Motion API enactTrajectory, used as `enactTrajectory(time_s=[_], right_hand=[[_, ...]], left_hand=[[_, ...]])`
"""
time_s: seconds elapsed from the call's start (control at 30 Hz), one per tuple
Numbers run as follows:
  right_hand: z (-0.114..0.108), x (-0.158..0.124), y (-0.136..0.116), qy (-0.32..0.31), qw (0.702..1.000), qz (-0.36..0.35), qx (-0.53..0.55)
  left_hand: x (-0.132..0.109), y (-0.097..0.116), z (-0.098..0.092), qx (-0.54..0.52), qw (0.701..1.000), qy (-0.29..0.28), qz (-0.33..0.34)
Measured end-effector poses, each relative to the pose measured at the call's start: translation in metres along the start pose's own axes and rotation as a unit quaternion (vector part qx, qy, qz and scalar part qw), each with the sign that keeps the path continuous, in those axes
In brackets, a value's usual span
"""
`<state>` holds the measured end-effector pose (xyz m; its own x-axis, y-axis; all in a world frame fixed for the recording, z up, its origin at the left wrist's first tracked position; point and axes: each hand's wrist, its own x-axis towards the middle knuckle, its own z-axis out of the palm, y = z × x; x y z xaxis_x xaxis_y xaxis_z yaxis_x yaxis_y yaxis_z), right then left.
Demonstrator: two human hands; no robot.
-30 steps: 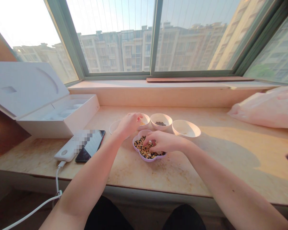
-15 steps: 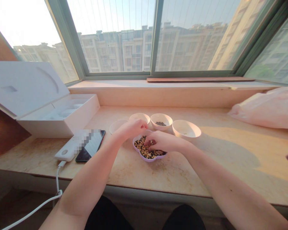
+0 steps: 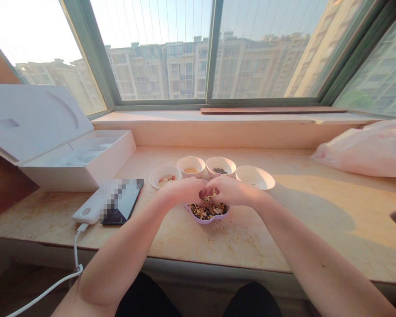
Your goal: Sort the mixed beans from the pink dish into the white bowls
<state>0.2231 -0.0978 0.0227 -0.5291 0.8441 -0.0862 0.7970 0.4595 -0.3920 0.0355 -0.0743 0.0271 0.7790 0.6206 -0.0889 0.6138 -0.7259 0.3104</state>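
Observation:
A lilac scallop-edged bowl (image 3: 206,221) holds a mix of yellow and dark beans or seeds (image 3: 204,211) with a few pale flat pieces. Over its far part, my left hand (image 3: 192,190) and my right hand (image 3: 230,190) meet, fingers curled toward each other. A small heap of the mixed beans shows between them, cupped in my right fingers. My left fingertips are closed at its edge; what they pinch is hidden. Behind stand white bowls: one with reddish and pale pieces (image 3: 166,179), one with yellow grains (image 3: 190,170), one with dark seeds (image 3: 219,170).
A fourth white bowl (image 3: 260,177) with a few bits stands right of the others. To the left lie a phone (image 3: 125,204), a white power bank (image 3: 87,213) with a cable, and an open white box (image 3: 110,158). A plastic bag (image 3: 369,149) is at the right.
My left hand has lowered toward my right hand, uncovering the left white bowls' contents. My right hand has risen out of the mix, bringing some beans up with it.

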Motion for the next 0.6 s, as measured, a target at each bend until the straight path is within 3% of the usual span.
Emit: enactTrajectory(time_s=[0.17, 0.27, 0.6], right_hand=[[-0.007, -0.002, 0.001, 0.006, 0.998, 0.058, -0.014], [-0.008, -0.001, 0.001, 0.015, 0.998, 0.061, -0.024], [-0.006, 0.003, 0.007, 0.028, 0.997, 0.057, -0.042]], left_hand=[[0.007, 0.001, 0.006, 0.029, 0.999, -0.009, 0.033], [0.009, -0.001, 0.006, 0.050, 0.998, -0.034, 0.035], [0.011, -0.014, 0.002, 0.023, 0.998, -0.040, 0.053]])
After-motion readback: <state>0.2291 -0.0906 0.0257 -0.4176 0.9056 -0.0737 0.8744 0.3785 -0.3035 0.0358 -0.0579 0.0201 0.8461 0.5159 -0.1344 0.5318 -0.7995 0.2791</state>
